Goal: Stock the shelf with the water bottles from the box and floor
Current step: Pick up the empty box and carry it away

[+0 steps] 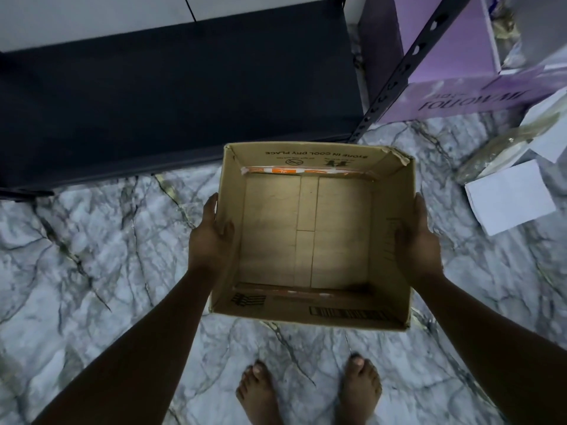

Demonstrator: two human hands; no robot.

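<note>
An open brown cardboard box (306, 228) hangs above the marble floor, and nothing lies inside it. My left hand (210, 237) grips its left wall, thumb hooked over the rim. My right hand (418, 240) grips the right wall the same way. The dark shelf board (171, 96) lies low at the upper left, with no bottles showing on it. No water bottle is in view.
A perforated metal shelf post (408, 59) slants up at the right. Behind it stands a purple carton (454, 96). White boxes and clear plastic wrap (515, 167) lie at the far right. My bare feet (306, 394) stand on the marble floor (92, 240) below the box.
</note>
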